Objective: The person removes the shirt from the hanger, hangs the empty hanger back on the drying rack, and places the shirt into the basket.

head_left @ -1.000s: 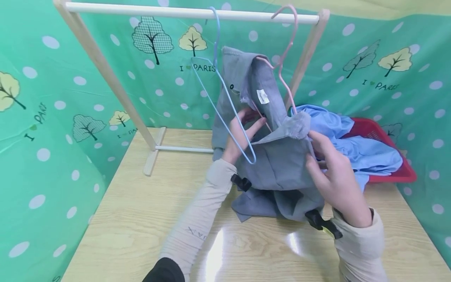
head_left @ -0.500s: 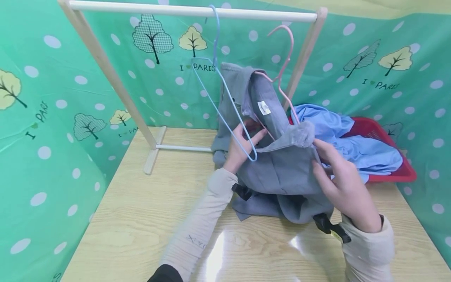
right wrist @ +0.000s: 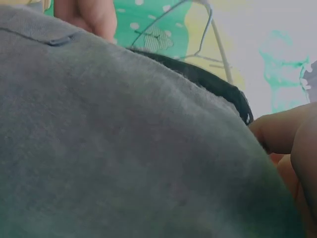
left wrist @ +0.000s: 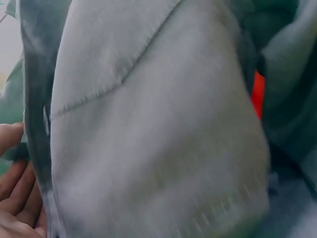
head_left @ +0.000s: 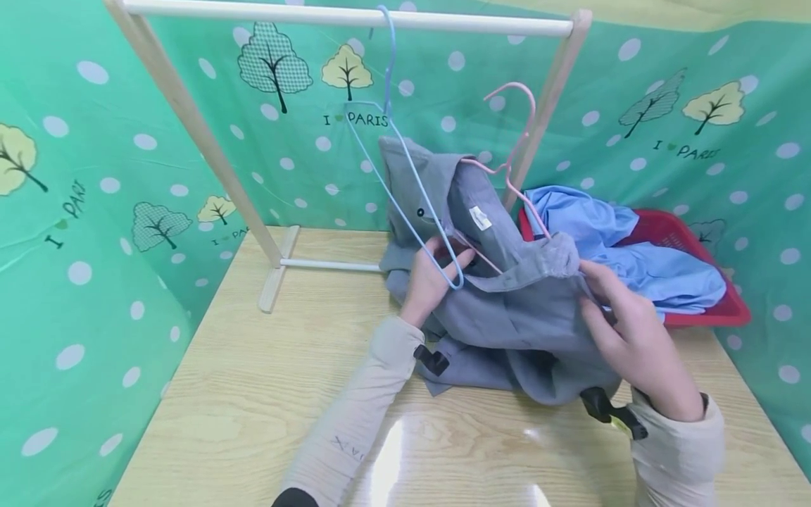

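Observation:
A grey shirt with a white label inside its neck hangs loosely over a pink hanger, its lower part bunched on the table. The hanger's hook is free of the rail. My left hand pinches the shirt's front edge by the opening, behind a blue hanger. In the left wrist view a buttonhole strip runs beside the fingers. My right hand pinches the cloth near the hanger's right end; in the right wrist view the thumb and fingers meet at the cloth's edge.
The blue hanger hangs from the white rail of a wooden rack. A red basket with light blue cloth stands behind my right hand. The wooden table meets a green patterned curtain at the back and sides.
The pink hanger and the shirt have come down from rail height, so the hook is now well below the rail. My right hand has moved right and slightly down, pulling the cloth along.

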{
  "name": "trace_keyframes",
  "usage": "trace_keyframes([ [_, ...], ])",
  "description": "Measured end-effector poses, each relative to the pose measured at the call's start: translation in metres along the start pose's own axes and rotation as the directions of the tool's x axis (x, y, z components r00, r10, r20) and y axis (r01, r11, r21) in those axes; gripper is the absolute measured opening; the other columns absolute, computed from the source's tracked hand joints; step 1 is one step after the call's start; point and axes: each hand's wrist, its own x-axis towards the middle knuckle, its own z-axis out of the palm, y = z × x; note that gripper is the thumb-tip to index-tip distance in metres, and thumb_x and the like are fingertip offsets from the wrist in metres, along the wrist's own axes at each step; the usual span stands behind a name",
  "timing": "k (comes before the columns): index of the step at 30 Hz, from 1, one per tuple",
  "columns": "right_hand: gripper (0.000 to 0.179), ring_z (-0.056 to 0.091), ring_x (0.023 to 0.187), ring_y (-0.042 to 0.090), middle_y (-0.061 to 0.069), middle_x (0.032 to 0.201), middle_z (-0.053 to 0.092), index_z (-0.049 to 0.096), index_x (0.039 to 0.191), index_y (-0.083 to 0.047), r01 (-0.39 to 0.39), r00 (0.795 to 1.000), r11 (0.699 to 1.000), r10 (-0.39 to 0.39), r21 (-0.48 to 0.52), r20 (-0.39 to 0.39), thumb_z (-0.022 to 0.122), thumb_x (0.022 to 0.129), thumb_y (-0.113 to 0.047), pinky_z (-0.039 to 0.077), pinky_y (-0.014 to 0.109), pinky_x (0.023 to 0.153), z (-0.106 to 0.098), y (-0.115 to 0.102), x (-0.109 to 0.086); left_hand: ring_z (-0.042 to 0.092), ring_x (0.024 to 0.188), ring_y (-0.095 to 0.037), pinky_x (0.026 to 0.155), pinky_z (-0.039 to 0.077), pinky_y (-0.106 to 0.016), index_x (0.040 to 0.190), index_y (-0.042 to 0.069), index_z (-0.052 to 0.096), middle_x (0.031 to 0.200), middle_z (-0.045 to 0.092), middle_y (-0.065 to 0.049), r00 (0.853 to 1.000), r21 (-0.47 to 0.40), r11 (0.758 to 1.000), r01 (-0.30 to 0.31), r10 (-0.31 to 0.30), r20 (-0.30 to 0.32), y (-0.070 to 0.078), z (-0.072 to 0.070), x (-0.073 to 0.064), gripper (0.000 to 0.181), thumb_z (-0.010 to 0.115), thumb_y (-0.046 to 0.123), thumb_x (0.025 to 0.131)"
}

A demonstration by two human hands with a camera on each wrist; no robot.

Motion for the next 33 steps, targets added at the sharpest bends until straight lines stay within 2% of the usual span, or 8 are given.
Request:
trace_keyframes([
  [4, 0.061, 0.047, 0.083, -0.004, 0.018, 0.113, 0.066, 0.054, 0.135, 0.001, 0.005, 1.000, 1.000, -0.004, -0.021, 0.016, 0.059, 0.078, 0.023, 0.039, 0.006, 0.074, -0.005, 0.010, -0.005, 0.065, 0.090, -0.012, 0.081, 0.053, -0.022, 0.108, 0.001, 0.068, 0.100, 0.072, -0.014, 1.000, 0.022, 1.000, 0.019, -0.019, 0.009, -0.006, -0.003, -0.007, 0.026, 0.076, 0.017, 0.088],
  [8, 0.060, 0.046, 0.086, -0.004, 0.019, 0.110, 0.065, 0.056, 0.134, 0.004, 0.010, 0.999, 1.000, -0.008, -0.029, 0.038, 0.060, 0.077, 0.023, 0.036, 0.005, 0.079, -0.009, 0.020, -0.011, 0.063, 0.083, -0.007, 0.075, 0.051, -0.020, 0.105, 0.003, 0.069, 0.098, 0.072, -0.012, 0.999, 0.056, 0.998, 0.037, -0.039, 0.034, -0.011, -0.005, -0.014, 0.022, 0.075, 0.017, 0.088],
  [13, 0.057, 0.044, 0.093, -0.005, 0.026, 0.120, 0.062, 0.056, 0.133, 0.008, 0.017, 0.997, 0.999, -0.015, -0.029, 0.070, 0.060, 0.077, 0.023, 0.033, 0.007, 0.079, -0.009, 0.029, -0.017, 0.066, 0.091, -0.011, 0.084, 0.054, -0.022, 0.107, 0.001, 0.069, 0.103, 0.073, -0.013, 0.993, 0.030, 0.998, 0.053, -0.056, 0.104, -0.019, -0.009, -0.022, 0.021, 0.073, 0.015, 0.090],
  [18, 0.056, 0.044, 0.084, -0.003, 0.024, 0.119, 0.063, 0.057, 0.133, 0.007, 0.000, 0.994, 0.999, 0.004, -0.034, 0.112, 0.060, 0.079, 0.021, 0.032, 0.012, 0.071, -0.010, 0.037, -0.020, 0.068, 0.100, -0.019, 0.091, 0.055, -0.026, 0.109, 0.001, 0.068, 0.106, 0.072, -0.014, 0.983, 0.058, 0.995, 0.077, -0.085, 0.164, -0.026, -0.012, -0.030, 0.022, 0.071, 0.015, 0.093],
  [24, 0.054, 0.030, 0.055, -0.002, 0.018, 0.103, 0.062, 0.056, 0.134, 0.006, -0.035, 0.980, 0.999, 0.036, -0.006, 0.196, 0.060, 0.082, 0.019, 0.030, 0.015, 0.051, -0.012, 0.044, -0.021, 0.067, 0.105, -0.021, 0.097, 0.052, -0.031, 0.111, 0.003, 0.069, 0.108, 0.072, -0.010, 0.970, 0.237, 0.972, -0.002, -0.055, 0.236, -0.024, -0.026, -0.041, 0.024, 0.070, 0.020, 0.094],
  [26, 0.053, 0.028, 0.053, -0.003, 0.012, 0.089, 0.059, 0.056, 0.133, 0.007, -0.037, 0.976, 0.999, 0.036, 0.000, 0.215, 0.061, 0.082, 0.019, 0.029, 0.016, 0.049, -0.012, 0.047, -0.022, 0.067, 0.108, -0.021, 0.098, 0.051, -0.031, 0.114, 0.003, 0.068, 0.111, 0.072, -0.010, 0.965, 0.274, 0.961, -0.038, -0.036, 0.259, -0.020, -0.033, -0.043, 0.026, 0.069, 0.019, 0.094],
  [30, 0.052, 0.027, 0.053, -0.004, 0.010, 0.083, 0.056, 0.057, 0.132, 0.008, -0.029, 0.975, 1.000, 0.027, 0.007, 0.220, 0.061, 0.081, 0.019, 0.029, 0.016, 0.048, -0.011, 0.053, -0.023, 0.068, 0.105, -0.019, 0.094, 0.053, -0.031, 0.117, 0.005, 0.066, 0.112, 0.072, -0.008, 0.966, 0.312, 0.947, -0.082, -0.002, 0.259, -0.010, -0.047, -0.043, 0.025, 0.067, 0.019, 0.095],
  [33, 0.052, 0.040, 0.066, -0.007, 0.019, 0.105, 0.064, 0.058, 0.132, 0.007, -0.025, 0.979, 1.000, 0.022, 0.012, 0.200, 0.061, 0.081, 0.019, 0.034, 0.010, 0.055, -0.010, 0.057, -0.024, 0.068, 0.093, -0.015, 0.085, 0.056, -0.030, 0.107, 0.008, 0.066, 0.101, 0.073, -0.005, 0.969, 0.323, 0.940, -0.107, 0.025, 0.246, -0.003, -0.058, -0.042, 0.016, 0.067, 0.018, 0.095],
])
